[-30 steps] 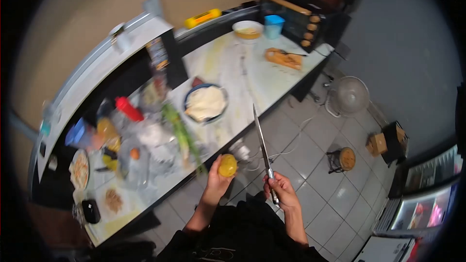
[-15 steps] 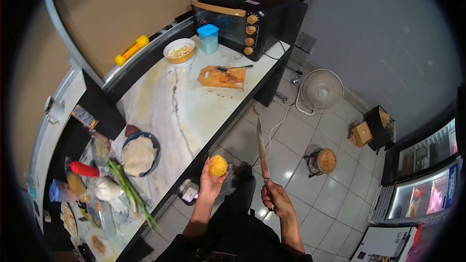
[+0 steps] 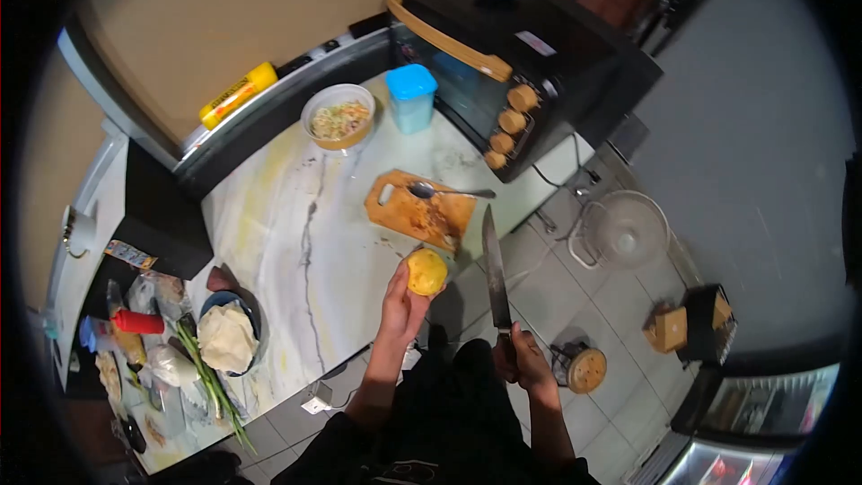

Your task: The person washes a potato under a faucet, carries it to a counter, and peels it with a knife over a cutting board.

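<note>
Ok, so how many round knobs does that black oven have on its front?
4 in view, in one line down the oven: the top knob near the end of the handle, the second knob, the third knob, and the bottom knob.

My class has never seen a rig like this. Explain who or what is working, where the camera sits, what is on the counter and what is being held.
There is no machine here: a person works with two bare hands. The view comes from one camera worn on the head, looking forward and down. The left hand holds a round yellow item, perhaps a peeled potato. The right hand grips a long knife, blade pointing away from the body. On the marbled counter are a wooden cutting board with a spoon on it, a bowl of shredded food, a blue-lidded container and a black oven. Farther left are green onions and a red bottle.
</note>
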